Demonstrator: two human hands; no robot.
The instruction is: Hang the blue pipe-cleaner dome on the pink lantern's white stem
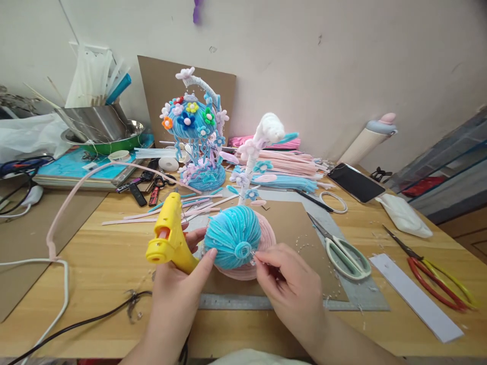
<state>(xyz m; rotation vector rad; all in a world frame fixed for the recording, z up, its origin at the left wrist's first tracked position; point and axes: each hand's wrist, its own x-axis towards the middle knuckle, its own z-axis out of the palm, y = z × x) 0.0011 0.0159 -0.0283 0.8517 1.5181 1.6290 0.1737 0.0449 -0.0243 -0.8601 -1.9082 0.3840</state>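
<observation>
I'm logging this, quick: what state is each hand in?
Left hand: holding the yellow glue gun, thumb against the blue dome.
Right hand: closed, pinching a tiny clear piece at the dome.

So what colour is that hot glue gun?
The hot glue gun has a yellow body, seen best in the head view.

A bright blue dome (232,235) of fuzzy strands sits tilted near the middle of the scene, its ribs fanning out from a small coiled disc turned toward the near side. Just left of it is a yellow glue gun (173,238), nozzle pointing far, handle slanting near and right, with pink visible in its open slot. A small clear bead (253,259) glints beside the coil, on its right.
</observation>
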